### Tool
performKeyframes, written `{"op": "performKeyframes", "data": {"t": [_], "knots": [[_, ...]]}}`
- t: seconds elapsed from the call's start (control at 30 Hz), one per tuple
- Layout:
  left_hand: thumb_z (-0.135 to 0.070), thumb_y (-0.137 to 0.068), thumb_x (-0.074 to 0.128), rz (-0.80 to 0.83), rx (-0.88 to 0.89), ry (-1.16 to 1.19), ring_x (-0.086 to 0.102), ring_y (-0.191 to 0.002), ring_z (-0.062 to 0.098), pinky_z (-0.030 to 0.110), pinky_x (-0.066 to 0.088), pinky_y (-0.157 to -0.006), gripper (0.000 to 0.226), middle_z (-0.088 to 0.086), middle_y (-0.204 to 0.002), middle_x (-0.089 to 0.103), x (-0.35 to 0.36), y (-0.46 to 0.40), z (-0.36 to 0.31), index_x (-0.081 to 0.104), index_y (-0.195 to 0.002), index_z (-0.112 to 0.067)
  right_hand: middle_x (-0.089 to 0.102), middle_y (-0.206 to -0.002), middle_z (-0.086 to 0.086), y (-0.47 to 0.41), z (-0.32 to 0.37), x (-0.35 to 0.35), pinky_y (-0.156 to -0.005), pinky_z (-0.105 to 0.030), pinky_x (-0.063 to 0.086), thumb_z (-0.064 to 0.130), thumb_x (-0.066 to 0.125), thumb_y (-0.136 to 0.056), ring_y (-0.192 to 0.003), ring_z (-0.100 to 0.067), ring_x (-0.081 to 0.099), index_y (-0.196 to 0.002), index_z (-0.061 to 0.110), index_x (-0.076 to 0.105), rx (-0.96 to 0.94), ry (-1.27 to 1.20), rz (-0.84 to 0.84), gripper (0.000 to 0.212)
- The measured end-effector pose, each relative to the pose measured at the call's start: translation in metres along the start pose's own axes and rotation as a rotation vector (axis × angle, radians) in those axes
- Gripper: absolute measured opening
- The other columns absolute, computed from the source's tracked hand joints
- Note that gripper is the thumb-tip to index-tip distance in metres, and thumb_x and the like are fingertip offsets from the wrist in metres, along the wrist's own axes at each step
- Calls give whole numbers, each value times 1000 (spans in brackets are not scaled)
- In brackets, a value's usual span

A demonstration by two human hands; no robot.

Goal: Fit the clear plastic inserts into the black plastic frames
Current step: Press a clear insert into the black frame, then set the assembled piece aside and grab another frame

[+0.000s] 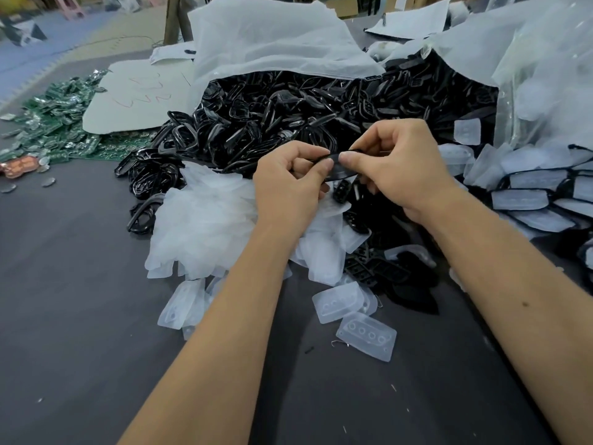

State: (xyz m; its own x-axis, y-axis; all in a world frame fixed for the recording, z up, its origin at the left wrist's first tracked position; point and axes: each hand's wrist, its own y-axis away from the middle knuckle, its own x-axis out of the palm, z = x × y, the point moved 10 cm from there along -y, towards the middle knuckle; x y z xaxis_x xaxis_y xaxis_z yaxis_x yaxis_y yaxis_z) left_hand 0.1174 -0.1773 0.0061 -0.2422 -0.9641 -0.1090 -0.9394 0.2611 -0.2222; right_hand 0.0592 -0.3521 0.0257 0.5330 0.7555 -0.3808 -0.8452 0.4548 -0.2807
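Observation:
A black plastic frame (337,167) is held between both hands above the table's middle. My left hand (288,184) pinches its left end, my right hand (394,168) pinches its right end, thumbs nearly meeting on top. Whether a clear insert sits inside it I cannot tell. Under the hands lies a heap of clear plastic inserts (205,226). Two more clear inserts (365,338) with small round holes lie closer to me. A big pile of black frames (288,117) spills from a white bag behind the hands.
Frames fitted with inserts are stacked at the right (539,194). Green circuit boards (54,123) lie at the far left, beside a white sheet (138,97). White plastic bags (272,40) rise behind. The dark grey table (73,300) stretches left and toward me.

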Motion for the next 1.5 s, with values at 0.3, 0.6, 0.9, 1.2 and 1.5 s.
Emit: {"op": "performKeyframes", "data": {"t": [0.3,0.6,0.9,1.2,1.5], "knots": [[-12,-85,87,70,28,-197,72,-54,19,28,58,-53,17,9,-72,74,31,-3,-18,70,-85,-11,70,-60,-9,-5,0,-35,-39,-21,45,20,88,-84,-45,-12,60,-78,6,71,178,182,286,23],[-15,-79,92,619,-108,-99,67,-58,19,25,54,-58,24,17,-74,76,190,32,-44,72,-84,-2,63,-53,-4,-5,4,-164,-47,-26,40,37,86,-84,-50,-21,48,-81,10,75,316,652,230,29],[-25,-86,86,314,257,-476,63,-67,0,14,50,-64,10,-13,-76,69,147,17,-62,77,-85,-21,68,-51,0,-6,-14,-137,-43,-24,43,23,73,-97,-46,-17,56,-84,4,73,356,684,333,23],[-21,-89,80,359,362,-864,59,-102,21,36,48,-91,30,-3,-105,61,81,11,-36,74,-119,-20,75,-67,0,-2,-9,-55,-48,-22,54,13,79,-90,-57,-13,74,-94,26,75,175,651,492,15],[-18,-82,86,126,241,-592,65,-73,17,41,56,-77,11,-4,-74,69,35,7,-29,78,-90,-19,64,-85,12,-1,5,-16,-58,-21,40,34,90,-78,-74,-2,59,-100,33,70,-47,694,459,30]]}}
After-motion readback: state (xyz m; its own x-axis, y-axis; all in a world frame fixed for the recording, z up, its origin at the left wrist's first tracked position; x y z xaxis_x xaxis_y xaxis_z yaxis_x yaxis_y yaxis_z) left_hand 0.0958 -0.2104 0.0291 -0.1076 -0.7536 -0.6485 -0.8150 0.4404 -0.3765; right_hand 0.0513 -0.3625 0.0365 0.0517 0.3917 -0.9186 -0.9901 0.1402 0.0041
